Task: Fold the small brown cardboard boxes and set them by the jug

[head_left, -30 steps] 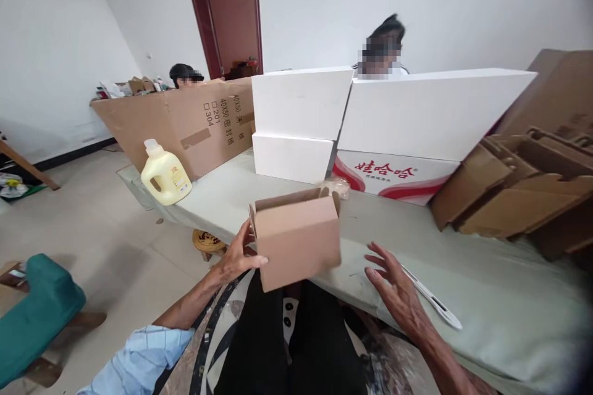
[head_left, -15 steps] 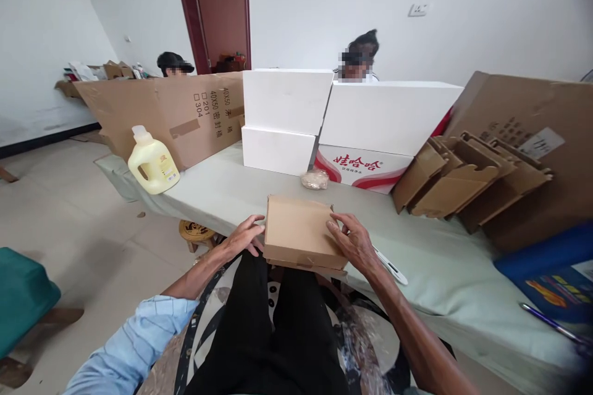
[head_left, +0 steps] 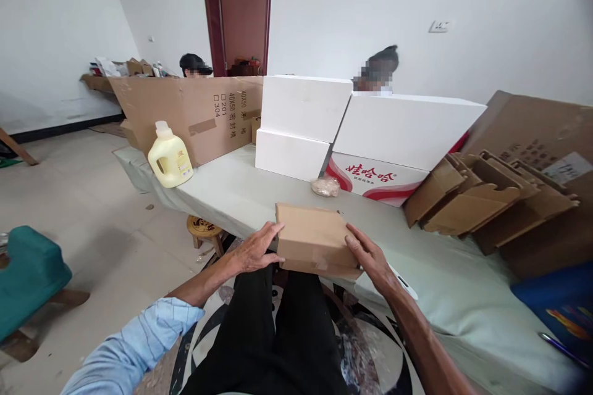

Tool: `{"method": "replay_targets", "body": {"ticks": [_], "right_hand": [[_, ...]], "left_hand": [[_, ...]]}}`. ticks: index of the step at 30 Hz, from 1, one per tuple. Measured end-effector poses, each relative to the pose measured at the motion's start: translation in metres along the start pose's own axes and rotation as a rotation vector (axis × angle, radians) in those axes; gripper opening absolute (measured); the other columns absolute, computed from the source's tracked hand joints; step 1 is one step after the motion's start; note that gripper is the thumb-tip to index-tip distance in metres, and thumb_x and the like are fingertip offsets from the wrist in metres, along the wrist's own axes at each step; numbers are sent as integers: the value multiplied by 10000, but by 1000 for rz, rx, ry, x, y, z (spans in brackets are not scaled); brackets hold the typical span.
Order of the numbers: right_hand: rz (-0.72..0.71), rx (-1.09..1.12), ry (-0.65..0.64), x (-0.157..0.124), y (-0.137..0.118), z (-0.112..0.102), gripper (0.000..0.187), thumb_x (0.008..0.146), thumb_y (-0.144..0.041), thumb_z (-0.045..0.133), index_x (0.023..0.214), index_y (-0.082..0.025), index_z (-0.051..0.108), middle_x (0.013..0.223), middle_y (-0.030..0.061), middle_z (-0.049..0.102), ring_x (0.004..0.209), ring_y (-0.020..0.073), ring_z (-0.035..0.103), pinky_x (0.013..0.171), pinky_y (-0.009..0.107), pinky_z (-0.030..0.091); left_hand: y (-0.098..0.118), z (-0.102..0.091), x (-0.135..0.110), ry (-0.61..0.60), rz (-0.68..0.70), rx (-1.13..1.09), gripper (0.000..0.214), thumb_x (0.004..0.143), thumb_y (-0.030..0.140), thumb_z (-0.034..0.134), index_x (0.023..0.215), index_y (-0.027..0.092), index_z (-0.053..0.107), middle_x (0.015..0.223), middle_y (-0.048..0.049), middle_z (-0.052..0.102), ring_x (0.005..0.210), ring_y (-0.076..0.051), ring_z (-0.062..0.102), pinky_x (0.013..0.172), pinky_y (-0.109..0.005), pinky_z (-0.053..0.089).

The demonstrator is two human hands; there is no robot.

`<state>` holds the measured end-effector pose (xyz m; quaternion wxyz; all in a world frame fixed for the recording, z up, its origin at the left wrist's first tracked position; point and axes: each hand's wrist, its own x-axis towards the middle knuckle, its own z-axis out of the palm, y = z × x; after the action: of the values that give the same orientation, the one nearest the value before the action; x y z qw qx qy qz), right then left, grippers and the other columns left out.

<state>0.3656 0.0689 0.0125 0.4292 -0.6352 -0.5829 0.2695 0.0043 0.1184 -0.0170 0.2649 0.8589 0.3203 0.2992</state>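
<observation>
A small brown cardboard box sits at the near edge of the table, above my lap, with its lid side up. My left hand grips its left side, the thumb low at the front corner and the fingers higher up. At the right side, my right hand presses its fingers against the box, so the box lies between both hands. Beside my right wrist is a slim white tool, partly hidden by the forearm; its kind is unclear. Behind the box lies a small clear plastic bundle.
White boxes stand stacked at the back, beside a large carton. A yellow jug stands left. Folded cardboard pieces, a blue item and a pen are right. Two people sit beyond the boxes.
The view has shifted, so the scene sits further right and lower. The box's front side now shows more. My left hand has closed in on its left side, thumb at the front.
</observation>
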Motion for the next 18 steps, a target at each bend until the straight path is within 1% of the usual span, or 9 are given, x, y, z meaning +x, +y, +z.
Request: {"method": "replay_targets", "body": {"ticks": [3,5,6,8,10,12,13,16,18], "right_hand": [[-68,58,-26,11,-23,-14,905,902,-884,653,1547,-250,676,1577,108,641,1503,420,532,1255,539,447],[-112,79,-22,19,-35,-14,880,899,-862,686,1536,-256,685,1573,99,646,1468,418,567,1234,539,471],[-123,74,-20,22,-39,-11,867,892,-855,698,1513,-249,703,1544,103,669,1427,420,600,1215,547,489],[-125,54,-22,28,-44,-2,838,891,-848,693,1450,-226,744,1448,113,732,1328,423,664,1165,560,529],[-121,43,-22,31,-46,7,808,902,-844,671,1391,-208,773,1367,118,771,1251,417,702,1110,547,565],[-137,39,-34,33,-42,12,787,923,-842,641,1360,-203,781,1329,118,785,1214,404,717,1070,518,588],[-157,28,-42,34,-38,11,776,943,-844,611,1352,-206,780,1325,116,785,1215,395,717,1064,506,591],[-224,-107,2,32,-11,-4,738,1029,-818,459,1306,-210,773,1328,140,770,1250,373,698,1089,498,570],[-201,-356,111,26,15,-20,658,1060,-737,440,1254,-196,761,1324,183,744,1270,374,679,1111,507,545]], "left_hand": [[8,-23,14,178,-74,-132,774,948,502,783,1612,252,475,1397,-143,611,1263,-336,653,1030,-479,621],[9,-33,21,266,-126,-188,670,972,561,729,1531,234,557,1405,-150,595,1281,-333,647,968,-450,634],[8,-35,22,288,-133,-220,658,983,580,705,1524,235,560,1446,-160,577,1317,-340,637,951,-444,637],[4,-34,22,297,-100,-272,792,947,613,749,1602,264,472,1587,-184,501,1428,-375,587,960,-455,639],[-2,-31,19,293,-21,-242,1108,801,605,910,1691,296,327,1705,-206,388,1539,-432,488,1021,-506,626],[-6,-27,18,306,50,-135,1325,657,503,1032,1717,306,261,1742,-217,332,1601,-470,400,1111,-571,584],[-8,-26,18,319,71,-85,1346,631,443,1050,1712,303,261,1731,-216,344,1609,-471,389,1147,-593,560],[-13,-24,24,368,89,-41,1275,627,332,1038,1663,294,296,1665,-201,426,1570,-444,459,1162,-605,553],[-14,-23,28,395,90,-69,1236,606,319,1040,1612,282,323,1640,-202,456,1524,-432,515,1123,-587,582]]}}
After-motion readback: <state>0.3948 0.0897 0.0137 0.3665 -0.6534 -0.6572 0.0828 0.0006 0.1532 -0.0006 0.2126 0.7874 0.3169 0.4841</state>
